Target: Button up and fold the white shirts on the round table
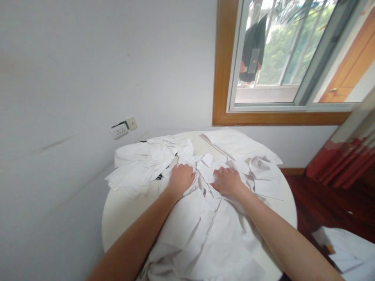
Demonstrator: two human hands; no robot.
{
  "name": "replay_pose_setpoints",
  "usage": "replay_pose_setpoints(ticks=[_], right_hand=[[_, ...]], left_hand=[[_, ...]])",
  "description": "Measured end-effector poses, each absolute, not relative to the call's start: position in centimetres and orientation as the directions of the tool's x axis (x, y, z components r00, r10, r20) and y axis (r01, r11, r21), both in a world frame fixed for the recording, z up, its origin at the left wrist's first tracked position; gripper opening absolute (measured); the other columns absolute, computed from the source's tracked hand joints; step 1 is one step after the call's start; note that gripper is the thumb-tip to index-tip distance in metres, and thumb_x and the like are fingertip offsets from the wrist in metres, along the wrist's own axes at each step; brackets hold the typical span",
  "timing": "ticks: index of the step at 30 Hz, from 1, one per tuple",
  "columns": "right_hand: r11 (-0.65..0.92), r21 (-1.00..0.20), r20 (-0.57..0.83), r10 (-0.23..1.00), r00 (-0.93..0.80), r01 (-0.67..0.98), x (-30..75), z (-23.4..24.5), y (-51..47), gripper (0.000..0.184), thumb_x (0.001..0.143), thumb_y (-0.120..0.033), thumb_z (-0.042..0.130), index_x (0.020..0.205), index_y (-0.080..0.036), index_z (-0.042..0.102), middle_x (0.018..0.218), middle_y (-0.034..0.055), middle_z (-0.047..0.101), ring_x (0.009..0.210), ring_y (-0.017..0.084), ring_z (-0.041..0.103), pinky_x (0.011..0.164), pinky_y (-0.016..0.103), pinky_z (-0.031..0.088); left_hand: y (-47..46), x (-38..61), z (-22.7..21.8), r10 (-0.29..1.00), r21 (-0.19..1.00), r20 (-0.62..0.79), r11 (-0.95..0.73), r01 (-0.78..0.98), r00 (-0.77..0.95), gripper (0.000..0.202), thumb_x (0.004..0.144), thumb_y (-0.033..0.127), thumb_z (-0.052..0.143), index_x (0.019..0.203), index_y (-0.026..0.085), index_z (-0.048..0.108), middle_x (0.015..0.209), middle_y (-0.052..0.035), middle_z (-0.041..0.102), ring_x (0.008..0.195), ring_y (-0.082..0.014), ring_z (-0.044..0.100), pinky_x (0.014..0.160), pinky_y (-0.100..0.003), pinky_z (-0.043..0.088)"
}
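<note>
A white shirt (pixel 211 234) lies spread and wrinkled over the round table, its collar end away from me and its lower part hanging toward me. Near the collar end, my left hand (pixel 181 179) is closed on the fabric at the left side. My right hand (pixel 228 181) rests on the right side with its fingers curled into the cloth and the thumb pointing inward. Both hands press close to the tabletop, a short gap of creased fabric between them. The fingertips are partly hidden in the folds.
A crumpled white garment (pixel 140 160) lies on the table's left, a folded white cloth (pixel 237 142) at the back right. The round white table (pixel 123 218) stands against a wall with a socket (pixel 119 131). A window, a curtain (pixel 336 156) and white cloth (pixel 348 249) are on the right.
</note>
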State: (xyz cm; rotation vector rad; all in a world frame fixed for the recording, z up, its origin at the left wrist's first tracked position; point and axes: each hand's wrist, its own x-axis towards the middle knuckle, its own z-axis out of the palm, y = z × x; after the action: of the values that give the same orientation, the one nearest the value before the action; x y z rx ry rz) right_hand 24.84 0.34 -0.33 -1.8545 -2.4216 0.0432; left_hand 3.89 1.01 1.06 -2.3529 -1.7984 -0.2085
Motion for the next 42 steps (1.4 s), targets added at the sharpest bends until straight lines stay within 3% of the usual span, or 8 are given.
replay_pose_setpoints(ticks=[3,8,14,19,23,29,34,42], right_hand=[[0.308,-0.098,0.199,0.938,-0.284,0.946,24.8,0.3,1.2,0.049,0.089,-0.054,0.045,0.124,-0.021,0.057,0.127,0.0157,0.057,0.117,0.033,0.050,0.094,0.048,0.037],[0.446,-0.139,0.233,0.882,-0.409,0.884,24.9,-1.1,3.5,0.037,0.094,-0.030,0.037,0.121,-0.022,0.060,0.133,0.0092,0.055,0.126,0.024,0.044,0.103,0.040,0.032],[0.436,-0.192,0.075,0.900,-0.430,0.879,24.4,-2.8,4.4,0.058,0.094,-0.057,0.032,0.144,-0.029,0.038,0.156,0.0076,0.024,0.144,0.029,0.014,0.111,0.056,0.011],[0.336,-0.181,0.050,0.942,-0.333,0.924,22.4,-2.9,3.5,0.063,0.091,-0.065,0.026,0.146,-0.033,0.031,0.158,0.0100,0.015,0.144,0.034,0.008,0.107,0.065,0.006],[0.325,-0.144,0.118,0.943,-0.310,0.935,21.9,-2.2,2.9,0.058,0.093,-0.058,0.030,0.142,-0.029,0.041,0.154,0.0112,0.027,0.141,0.033,0.019,0.107,0.059,0.015],[0.244,0.076,0.395,0.883,-0.254,0.967,27.4,1.6,3.8,0.037,0.096,-0.038,0.037,0.111,-0.019,0.065,0.118,0.0141,0.061,0.116,0.028,0.046,0.100,0.044,0.027],[0.226,0.222,0.295,0.911,-0.286,0.949,31.8,2.5,5.0,0.043,0.095,-0.047,0.040,0.088,-0.016,0.070,0.100,0.0149,0.066,0.105,0.029,0.053,0.090,0.041,0.034],[0.052,0.235,0.285,0.951,-0.120,0.971,35.0,4.3,6.8,0.047,0.099,-0.047,0.026,0.106,-0.019,0.063,0.095,0.0109,0.071,0.085,0.023,0.067,0.070,0.029,0.042]], left_hand=[[2.1,3.6,1.0,0.910,-0.051,0.307,-0.276,0.960,0.278,0.036,0.093,0.027,0.033,0.089,0.015,0.068,0.090,-0.0132,0.066,0.095,-0.0253,0.060,0.087,-0.039,0.043],[4.1,2.5,-2.0,0.899,0.038,0.347,-0.300,0.953,0.269,0.030,0.090,0.023,0.042,0.111,0.013,0.062,0.110,-0.0127,0.064,0.107,-0.0228,0.055,0.096,-0.035,0.042],[5.3,2.2,-4.1,0.918,0.078,0.336,-0.250,0.965,0.211,0.043,0.094,0.036,0.038,0.132,0.019,0.051,0.141,-0.0108,0.048,0.132,-0.0260,0.039,0.110,-0.044,0.031],[4.5,2.9,-3.0,0.857,0.034,0.430,-0.329,0.944,0.283,0.047,0.095,0.037,0.035,0.141,0.026,0.040,0.147,-0.0067,0.041,0.136,-0.0269,0.035,0.112,-0.050,0.027],[4.1,3.2,-3.1,0.816,0.001,0.327,-0.504,0.864,0.476,0.045,0.097,0.038,0.028,0.138,0.029,0.046,0.148,-0.0033,0.041,0.137,-0.0227,0.034,0.113,-0.045,0.027],[4.5,2.8,-4.1,0.870,0.069,0.240,-0.458,0.886,0.431,0.048,0.097,0.045,0.025,0.139,0.031,0.044,0.150,-0.0040,0.037,0.137,-0.0249,0.034,0.112,-0.048,0.028],[4.4,2.8,-4.0,0.885,0.108,0.219,-0.441,0.891,0.412,0.048,0.097,0.047,0.025,0.139,0.034,0.042,0.151,-0.0017,0.035,0.138,-0.0256,0.033,0.112,-0.049,0.026],[4.3,2.9,-4.0,0.892,0.130,0.215,-0.430,0.893,0.398,0.049,0.096,0.048,0.025,0.139,0.033,0.042,0.152,-0.0025,0.035,0.139,-0.0260,0.031,0.113,-0.050,0.024]])
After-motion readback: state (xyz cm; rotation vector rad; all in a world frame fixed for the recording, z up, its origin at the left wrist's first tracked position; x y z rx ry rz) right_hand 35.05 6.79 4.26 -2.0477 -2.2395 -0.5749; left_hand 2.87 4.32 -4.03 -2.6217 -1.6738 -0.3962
